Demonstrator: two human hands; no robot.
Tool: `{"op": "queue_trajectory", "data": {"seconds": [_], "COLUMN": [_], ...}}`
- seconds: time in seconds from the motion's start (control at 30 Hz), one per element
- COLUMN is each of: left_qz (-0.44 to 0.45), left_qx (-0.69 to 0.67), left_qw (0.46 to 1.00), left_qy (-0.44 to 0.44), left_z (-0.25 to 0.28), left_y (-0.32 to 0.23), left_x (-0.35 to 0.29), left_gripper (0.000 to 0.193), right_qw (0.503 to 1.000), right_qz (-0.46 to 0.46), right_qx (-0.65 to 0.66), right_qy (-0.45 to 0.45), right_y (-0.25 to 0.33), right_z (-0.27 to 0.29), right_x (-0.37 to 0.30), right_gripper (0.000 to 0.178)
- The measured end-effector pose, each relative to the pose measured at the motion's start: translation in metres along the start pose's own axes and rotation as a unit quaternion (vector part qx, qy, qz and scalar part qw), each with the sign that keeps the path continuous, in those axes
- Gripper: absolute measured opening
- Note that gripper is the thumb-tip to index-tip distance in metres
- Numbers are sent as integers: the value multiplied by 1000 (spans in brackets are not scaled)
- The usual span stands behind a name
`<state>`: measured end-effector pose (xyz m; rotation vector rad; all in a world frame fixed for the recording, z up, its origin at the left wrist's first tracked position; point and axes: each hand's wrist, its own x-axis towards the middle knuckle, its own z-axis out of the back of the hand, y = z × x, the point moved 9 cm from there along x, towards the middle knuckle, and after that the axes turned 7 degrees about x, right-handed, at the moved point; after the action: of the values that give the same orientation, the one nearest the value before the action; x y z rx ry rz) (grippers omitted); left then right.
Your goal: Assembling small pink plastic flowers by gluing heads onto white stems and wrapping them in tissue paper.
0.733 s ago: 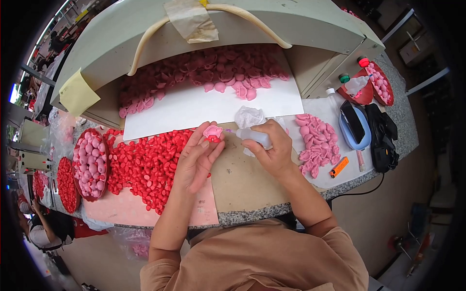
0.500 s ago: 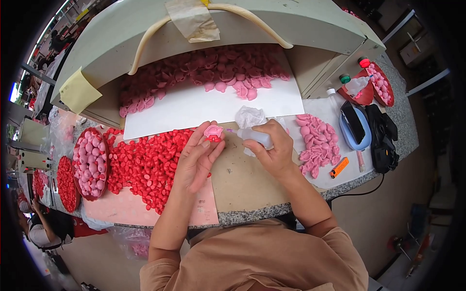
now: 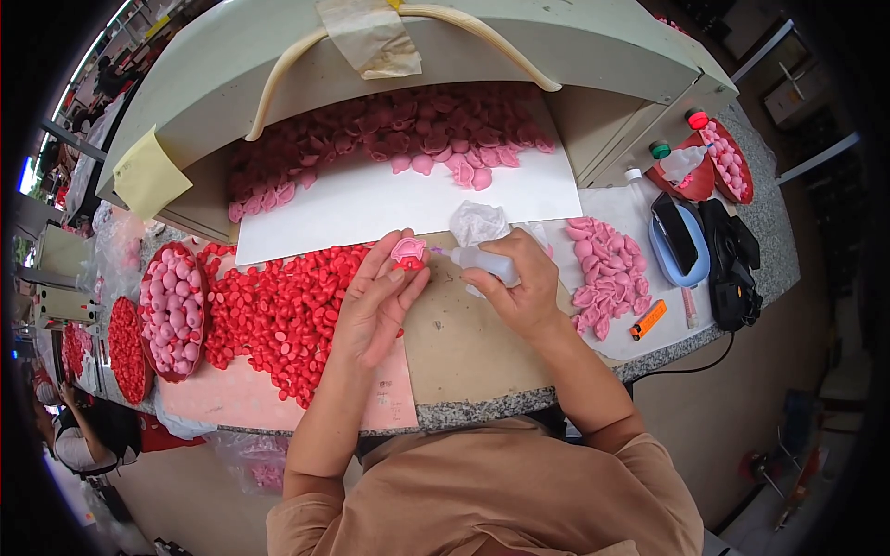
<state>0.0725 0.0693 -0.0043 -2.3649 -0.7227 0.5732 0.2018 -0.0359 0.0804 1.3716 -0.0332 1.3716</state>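
Observation:
My left hand (image 3: 375, 301) pinches a small pink and red piece (image 3: 408, 251) between thumb and fingertips, above the brown work board (image 3: 464, 343). My right hand (image 3: 521, 287) grips a small clear squeeze bottle (image 3: 482, 260) lying sideways, its thin nozzle pointing left and almost touching the pink piece. A crumpled white tissue (image 3: 477, 222) sits just behind the bottle. A heap of small red pieces (image 3: 278, 310) lies to the left of my left hand.
Pink pieces (image 3: 607, 273) are spread on white paper at the right. More pink pieces (image 3: 389, 139) fill the open machine housing behind. Red trays (image 3: 171, 310) stand at the left. A phone (image 3: 675, 232), a black bag (image 3: 732, 269) and an orange lighter (image 3: 647, 320) lie at the right.
The bottle's nozzle has come closer to the pink piece in my left hand. Otherwise the hands stay in place.

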Motion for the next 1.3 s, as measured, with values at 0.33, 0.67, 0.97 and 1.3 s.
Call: {"op": "queue_trajectory", "data": {"seconds": [0.33,0.67,0.97,1.3], "left_qz": [-6,-8,5,15], "left_qx": [15,14,19,19], "left_qw": [1000,1000,1000,1000], "left_qy": [0,-8,-10,10], "left_z": [1,2,3,1], "left_y": [1,0,1,4], "left_x": [1,1,1,2], "left_gripper": [48,48,47,46], "right_qw": [1000,1000,1000,993], "right_qz": [-15,19,-12,-63], "right_qx": [9,12,22,97], "right_qy": [9,-5,-9,-4], "right_y": [-1,6,-1,-7], "right_z": [-2,-5,-1,0], "right_x": [-3,-2,-2,-2], "right_gripper": [32,37,36,21]}}
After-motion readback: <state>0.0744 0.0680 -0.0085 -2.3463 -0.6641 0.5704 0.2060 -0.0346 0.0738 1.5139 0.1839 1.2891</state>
